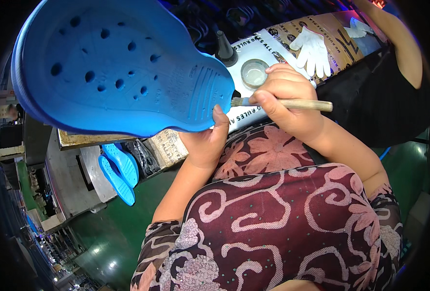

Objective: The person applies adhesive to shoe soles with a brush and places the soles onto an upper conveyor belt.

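Observation:
A large blue shoe sole with several round holes and a ribbed heel fills the upper left, tilted up toward me. My left hand grips its heel end from below, the thumb lying on the edge. In my right hand is a brush with a wooden handle, held between thumb and fingers. The bristles meet the rim of the heel. Just beyond my right hand stands a small round glass dish with some pale contents. A dark cone-shaped bottle stands beyond the heel, left of the dish.
A white glove lies on the cardboard-covered bench to the right. More blue soles rest on a lower surface at left, beside black plastic. Another person's arm reaches in at the upper right.

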Tool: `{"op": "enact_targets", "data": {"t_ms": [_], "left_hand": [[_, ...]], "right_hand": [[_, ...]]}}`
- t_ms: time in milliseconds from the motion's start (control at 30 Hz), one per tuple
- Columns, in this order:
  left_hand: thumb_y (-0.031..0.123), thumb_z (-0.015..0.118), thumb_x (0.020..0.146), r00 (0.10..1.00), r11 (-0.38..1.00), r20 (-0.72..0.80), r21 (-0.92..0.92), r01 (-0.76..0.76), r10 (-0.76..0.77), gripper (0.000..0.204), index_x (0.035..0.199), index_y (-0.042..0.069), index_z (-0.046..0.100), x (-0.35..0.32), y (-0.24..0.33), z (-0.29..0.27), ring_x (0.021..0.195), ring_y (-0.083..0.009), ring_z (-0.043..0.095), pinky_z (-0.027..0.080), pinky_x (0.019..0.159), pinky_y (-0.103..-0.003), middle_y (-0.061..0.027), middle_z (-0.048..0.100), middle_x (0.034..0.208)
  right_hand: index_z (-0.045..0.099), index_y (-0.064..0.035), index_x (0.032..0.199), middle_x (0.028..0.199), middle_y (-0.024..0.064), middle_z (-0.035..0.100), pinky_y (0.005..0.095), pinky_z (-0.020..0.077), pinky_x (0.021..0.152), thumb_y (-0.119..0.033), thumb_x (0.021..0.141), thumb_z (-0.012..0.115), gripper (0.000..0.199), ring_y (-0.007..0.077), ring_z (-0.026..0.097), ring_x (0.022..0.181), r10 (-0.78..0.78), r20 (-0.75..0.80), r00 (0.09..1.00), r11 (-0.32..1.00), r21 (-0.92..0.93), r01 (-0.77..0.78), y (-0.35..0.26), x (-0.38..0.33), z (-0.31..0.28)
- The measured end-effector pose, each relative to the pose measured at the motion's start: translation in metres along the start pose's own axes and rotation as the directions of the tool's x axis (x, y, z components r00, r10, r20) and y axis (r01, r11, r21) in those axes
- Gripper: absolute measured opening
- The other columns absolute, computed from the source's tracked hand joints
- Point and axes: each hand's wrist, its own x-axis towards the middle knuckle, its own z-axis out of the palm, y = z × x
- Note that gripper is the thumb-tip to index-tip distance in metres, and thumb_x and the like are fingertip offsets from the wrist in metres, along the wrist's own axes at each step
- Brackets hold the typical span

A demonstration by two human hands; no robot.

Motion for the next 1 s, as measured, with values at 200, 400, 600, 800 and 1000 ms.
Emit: {"op": "enact_targets", "data": {"t_ms": [200,400,600,800,1000], "left_hand": [[0.000,0.062,0.080,0.991,0.987,0.003,0.092,-0.131,0.131,0.024,0.104,-0.005,0.057,0.002,-0.005,-0.003,0.089,-0.0192,0.059,0.046,0.081,-0.030,-0.0119,0.061,0.100],[-0.001,0.061,0.079,0.998,1.000,-0.060,0.021,0.021,-0.019,0.024,0.102,-0.005,0.057,-0.001,-0.001,0.000,0.088,-0.0188,0.059,0.047,0.080,-0.030,-0.0117,0.062,0.098],[0.001,0.060,0.081,0.996,0.996,-0.061,0.055,0.066,-0.062,0.025,0.104,-0.005,0.056,0.006,0.006,-0.002,0.088,-0.0195,0.060,0.046,0.083,-0.032,-0.0128,0.062,0.098],[0.001,0.061,0.080,0.996,0.992,-0.061,0.098,0.074,-0.068,0.028,0.107,-0.004,0.055,0.004,0.006,-0.004,0.089,-0.0194,0.060,0.046,0.084,-0.032,-0.0131,0.062,0.101],[-0.001,0.062,0.079,0.997,0.997,-0.048,0.040,0.066,-0.064,0.023,0.101,-0.005,0.058,0.001,0.006,0.000,0.083,-0.0180,0.061,0.047,0.078,-0.030,-0.0119,0.063,0.094]], "right_hand": [[0.064,-0.0039,0.065,0.056,0.0064,0.055,0.0331,0.0412,0.062,-0.013,0.080,0.065,0.018,0.0235,0.052,0.054,0.008,0.053,0.999,1.000,-0.015,-0.008,0.001,-0.005,-0.003],[0.064,-0.0033,0.066,0.058,0.0062,0.057,0.0320,0.0412,0.062,-0.015,0.083,0.064,0.021,0.0225,0.053,0.055,0.088,0.015,0.996,0.996,-0.012,-0.088,-0.002,-0.002,-0.004],[0.065,-0.0030,0.067,0.062,0.0070,0.061,0.0314,0.0415,0.063,-0.017,0.086,0.061,0.023,0.0209,0.055,0.059,0.162,-0.009,0.987,0.987,0.022,-0.162,0.001,-0.008,-0.006],[0.065,-0.0032,0.068,0.063,0.0067,0.062,0.0328,0.0422,0.065,-0.018,0.087,0.059,0.026,0.0204,0.056,0.060,0.253,-0.036,0.967,0.967,0.020,-0.252,-0.002,-0.007,-0.013],[0.063,-0.0042,0.065,0.061,0.0076,0.060,0.0331,0.0418,0.065,-0.018,0.085,0.061,0.025,0.0223,0.056,0.060,0.198,-0.006,0.980,0.980,-0.013,-0.198,-0.003,-0.002,-0.002]]}}
